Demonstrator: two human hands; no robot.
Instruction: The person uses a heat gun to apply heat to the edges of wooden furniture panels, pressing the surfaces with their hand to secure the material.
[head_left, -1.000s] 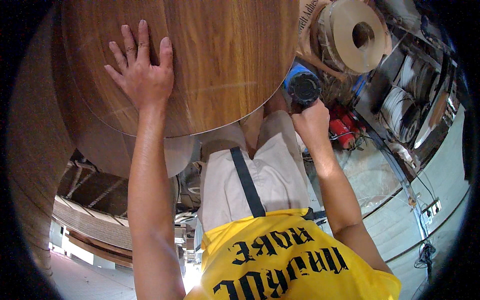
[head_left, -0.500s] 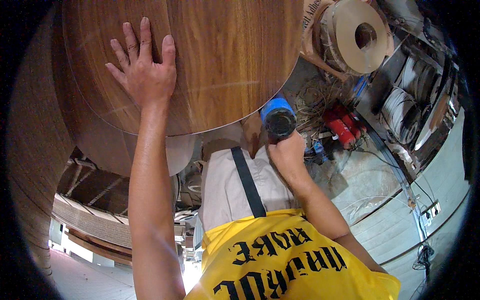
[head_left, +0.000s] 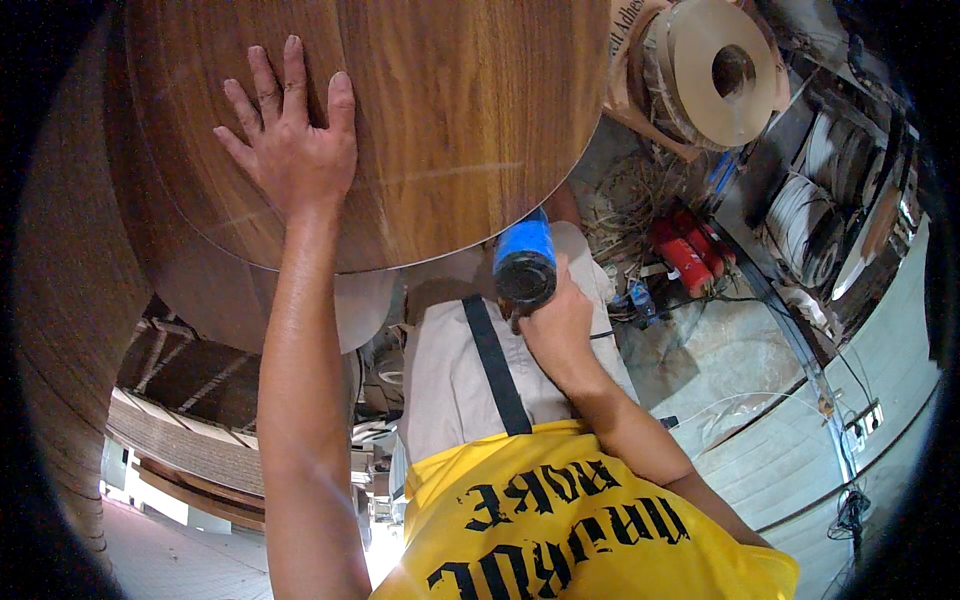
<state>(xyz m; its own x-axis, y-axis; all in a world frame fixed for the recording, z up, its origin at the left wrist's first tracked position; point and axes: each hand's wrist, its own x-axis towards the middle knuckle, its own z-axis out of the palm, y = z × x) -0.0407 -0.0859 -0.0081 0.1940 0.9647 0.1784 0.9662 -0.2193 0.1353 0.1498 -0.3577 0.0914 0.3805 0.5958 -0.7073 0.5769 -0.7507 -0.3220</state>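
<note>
A dark brown wood-grain board (head_left: 450, 120) with a rounded edge fills the upper middle. My left hand (head_left: 300, 165) lies flat on its left part, fingers spread. Just below the board's curved near edge, my right hand (head_left: 562, 318) is wrapped round the grip of a blue heat gun (head_left: 525, 260) with a black rear end. The gun's front end is hidden under the board's rim, and most of its handle is hidden by my fingers.
A big roll of tan edge banding (head_left: 690, 75) lies at the upper right. Red cylinders (head_left: 690, 248) and tangled strips (head_left: 630, 190) are on the floor to the right. Coiled bands (head_left: 805, 235) stand farther right. Another wood-grain panel (head_left: 60, 300) rises along the left.
My right hand and the heat gun have moved left along the board's curved edge and slightly nearer to me. My left hand has stayed almost in place on the board.
</note>
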